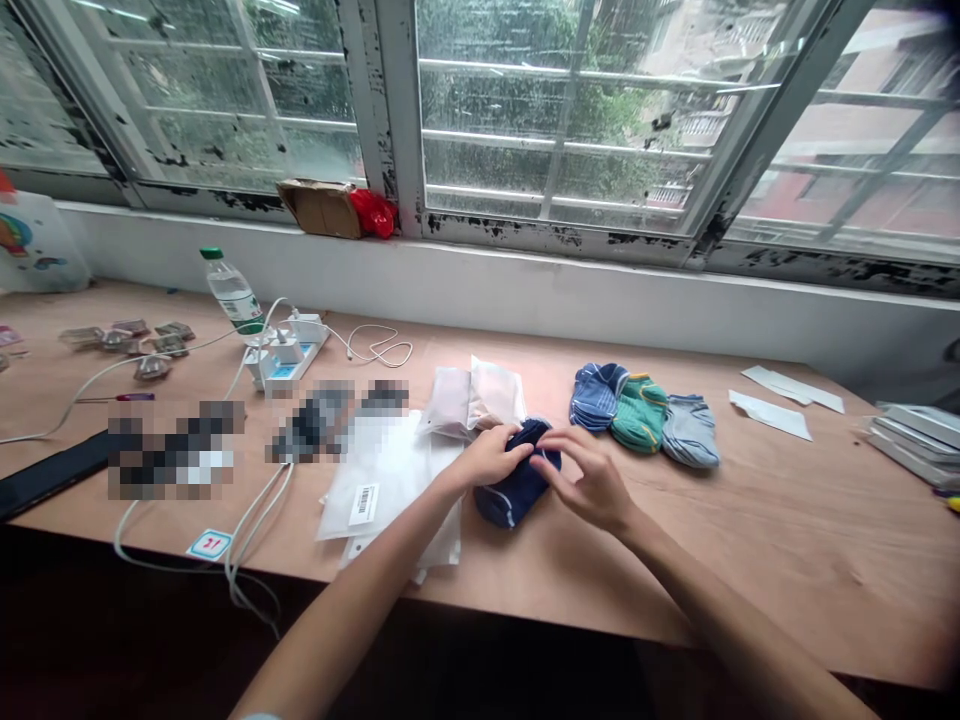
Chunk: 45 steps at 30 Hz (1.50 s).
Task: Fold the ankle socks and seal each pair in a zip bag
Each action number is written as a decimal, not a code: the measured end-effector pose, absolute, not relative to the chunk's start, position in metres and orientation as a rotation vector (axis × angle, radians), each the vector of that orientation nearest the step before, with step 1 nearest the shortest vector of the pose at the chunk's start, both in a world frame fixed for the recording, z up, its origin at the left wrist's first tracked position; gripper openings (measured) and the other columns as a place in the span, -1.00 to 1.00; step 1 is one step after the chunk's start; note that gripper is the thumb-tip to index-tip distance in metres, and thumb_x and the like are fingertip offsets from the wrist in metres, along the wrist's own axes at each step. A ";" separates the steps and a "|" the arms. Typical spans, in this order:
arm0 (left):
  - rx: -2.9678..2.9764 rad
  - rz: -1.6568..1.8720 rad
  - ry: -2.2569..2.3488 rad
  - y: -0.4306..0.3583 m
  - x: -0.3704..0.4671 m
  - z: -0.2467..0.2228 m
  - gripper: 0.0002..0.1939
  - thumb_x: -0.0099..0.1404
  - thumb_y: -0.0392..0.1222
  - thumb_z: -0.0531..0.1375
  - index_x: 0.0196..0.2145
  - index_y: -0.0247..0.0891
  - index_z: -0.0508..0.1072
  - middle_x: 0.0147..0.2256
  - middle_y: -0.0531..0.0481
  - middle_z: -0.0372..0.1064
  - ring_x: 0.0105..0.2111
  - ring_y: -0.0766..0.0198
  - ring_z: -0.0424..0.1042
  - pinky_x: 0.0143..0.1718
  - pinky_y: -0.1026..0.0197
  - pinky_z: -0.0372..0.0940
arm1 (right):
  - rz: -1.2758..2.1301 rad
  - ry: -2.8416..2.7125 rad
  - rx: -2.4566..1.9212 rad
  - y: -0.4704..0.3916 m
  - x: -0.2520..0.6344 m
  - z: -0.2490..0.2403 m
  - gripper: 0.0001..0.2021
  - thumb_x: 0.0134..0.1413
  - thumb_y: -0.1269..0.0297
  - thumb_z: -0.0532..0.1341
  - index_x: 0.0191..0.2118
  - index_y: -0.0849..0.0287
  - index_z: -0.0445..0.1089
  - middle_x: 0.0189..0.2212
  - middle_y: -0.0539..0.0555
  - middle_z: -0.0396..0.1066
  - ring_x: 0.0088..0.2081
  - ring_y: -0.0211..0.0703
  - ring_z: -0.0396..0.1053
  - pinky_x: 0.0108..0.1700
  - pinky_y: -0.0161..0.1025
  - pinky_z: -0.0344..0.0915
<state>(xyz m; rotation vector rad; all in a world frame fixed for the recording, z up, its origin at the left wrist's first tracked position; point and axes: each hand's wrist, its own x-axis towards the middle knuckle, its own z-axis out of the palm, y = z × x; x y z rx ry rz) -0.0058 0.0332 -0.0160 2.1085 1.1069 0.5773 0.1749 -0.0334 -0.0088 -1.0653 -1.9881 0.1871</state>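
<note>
Two hands on one item: we have the dark blue sock bundle point(517, 480) lying on the table point(787, 540), mid-table, a little back from the near edge. Open wood to the right of it and toward the near edge; the left side is tight, with flat clear plastic bags point(382, 480) touching or just under the bundle. Behind it sit two filled pouches point(476, 398), close.

Left hand point(491, 458) comes in from lower left, forearm angled up across the table edge, palm down, grip clamped on the top left of the bundle. Right hand point(592, 480) comes in from lower right, wrist bent inward, fingers curled, thumb and fingertips pinched on the bundle's upper right edge. Both grips closed on the same fabric.

Bundle is soft knit, rolled and rounded, navy with a thin pale stripe near its lower end. Further right, three more folded socks point(645, 412) in a row: striped blue, green, grey-blue, touching each other, apart from our hands.

Left part of the table: white power strip point(289, 355) with trailing white cables, and a clear water bottle point(232, 292) with green cap, upright. Table is plain light wood, smooth. Far right edge: stack of flat grey trays point(919, 440), and white paper strips point(780, 400).
</note>
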 end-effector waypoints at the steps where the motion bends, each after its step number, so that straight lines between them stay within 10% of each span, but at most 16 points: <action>1: 2.181 0.564 1.153 0.033 -0.008 -0.014 -0.67 0.31 0.01 0.11 -0.11 -0.26 0.42 -0.16 -0.12 0.47 -0.09 0.08 0.43 -0.04 0.11 0.30 | 0.060 -1.947 -1.148 -0.024 0.179 -0.011 -0.79 0.15 0.32 0.19 -0.08 0.13 0.40 -0.11 0.20 0.43 -0.05 0.05 0.37 0.01 0.02 0.33; 9: 2.659 0.563 1.428 0.021 -0.010 -0.012 -0.76 0.34 -0.05 0.11 -0.09 -0.17 0.35 -0.12 -0.11 0.38 -0.18 0.08 0.43 -0.31 0.17 0.32 | -0.049 -2.064 -1.382 0.011 0.181 -0.041 -0.89 0.12 0.43 0.15 -0.22 0.18 0.37 -0.33 0.13 0.39 -0.26 0.00 0.32 -0.19 -0.09 0.31; 30: 2.435 0.998 1.136 0.022 -0.013 -0.027 -0.76 0.09 -0.42 0.08 -0.26 -0.22 0.29 -0.29 -0.02 0.33 -0.29 0.23 0.34 -0.25 0.21 0.28 | 0.020 -1.973 -1.193 -0.006 0.173 -0.043 -0.70 -0.13 0.70 0.01 -0.38 0.13 0.26 -0.31 0.10 0.33 -0.22 -0.07 0.30 -0.18 -0.17 0.27; 45: 2.365 0.996 1.304 0.026 -0.010 -0.037 -0.91 0.33 -0.21 0.09 -0.29 -0.23 0.38 -0.32 -0.02 0.38 -0.31 0.23 0.37 -0.29 0.21 0.25 | -0.034 -2.052 -1.151 -0.011 0.172 -0.043 -0.77 0.07 0.61 0.00 -0.46 0.11 0.14 -0.43 0.07 0.27 -0.36 -0.14 0.22 -0.30 -0.23 0.19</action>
